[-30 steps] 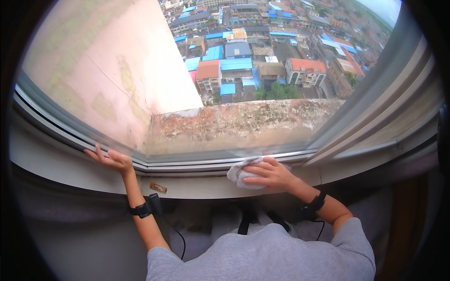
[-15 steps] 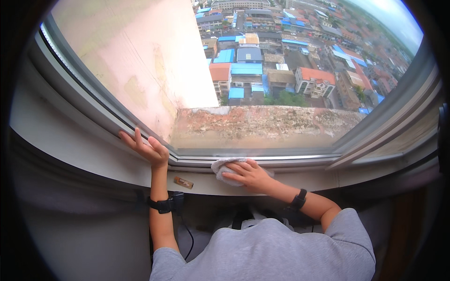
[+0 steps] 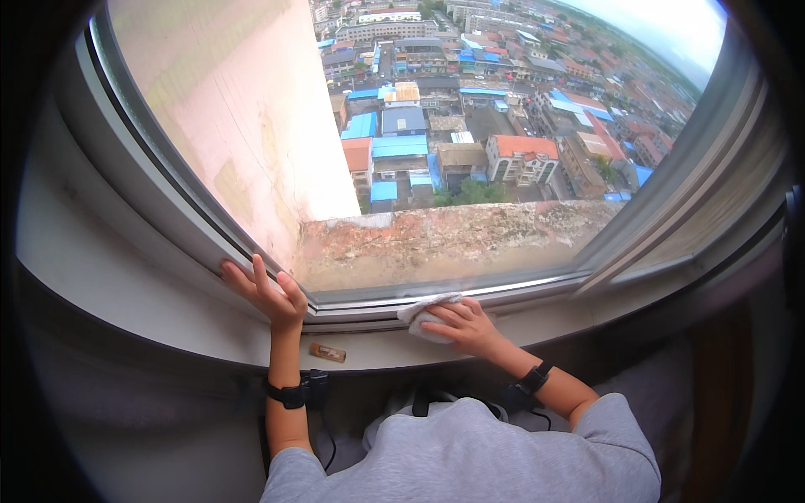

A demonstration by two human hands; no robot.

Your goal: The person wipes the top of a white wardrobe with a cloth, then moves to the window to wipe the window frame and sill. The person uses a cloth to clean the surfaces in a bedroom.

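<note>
With its fingers spread, my left hand [image 3: 272, 293] rests against the left side of the white window frame [image 3: 184, 251], near the lower corner. My right hand [image 3: 470, 325] grips a crumpled white cloth [image 3: 421, 318], pressed against the bottom rail of the window frame where it meets the sill. Part of the cloth is hidden under my fingers. On the windowsill [image 3: 386, 352], between my two arms, lies a small brown and orange tube-shaped object [image 3: 328, 352]; its kind I cannot make out.
Window glass [image 3: 402, 251] stands before me, with a weathered ledge [image 3: 453, 235] and a pale wall [image 3: 235, 109] outside. Rooftops spread far below. At the right, a vertical frame post [image 3: 662, 210] divides the window. A black cable [image 3: 333, 444] hangs by my left wrist.
My right hand and the cloth have shifted slightly right along the bottom rail. The head view has tilted, so more of the town shows. My left hand stays on the frame.
</note>
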